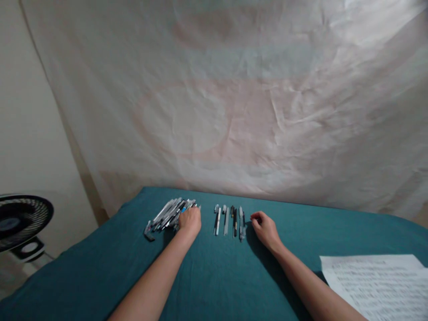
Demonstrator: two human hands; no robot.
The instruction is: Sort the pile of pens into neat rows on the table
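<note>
My left hand (190, 220) is closed at the right edge of a heap of pens (169, 214). A pen's light tip (199, 207) sticks out past its knuckles, and the fingers themselves are mostly hidden. To the right of the heap, several pen parts lie in a neat row, among them a white pen (218, 221), a grey pen (226, 221) and a black pen (235, 222), with caps near their far ends. Just right of a clear pen (240, 223) at the row's end, my right hand (265, 230) rests on the cloth, fingers loosely curled, no object visible in it.
A dark green cloth (214, 276) covers the table. Sheets of paper with lines of writing (377, 281) lie at the near right. Beyond the left edge stands a black fan (26, 218). A pale wrinkled sheet (234, 111) hangs behind the table.
</note>
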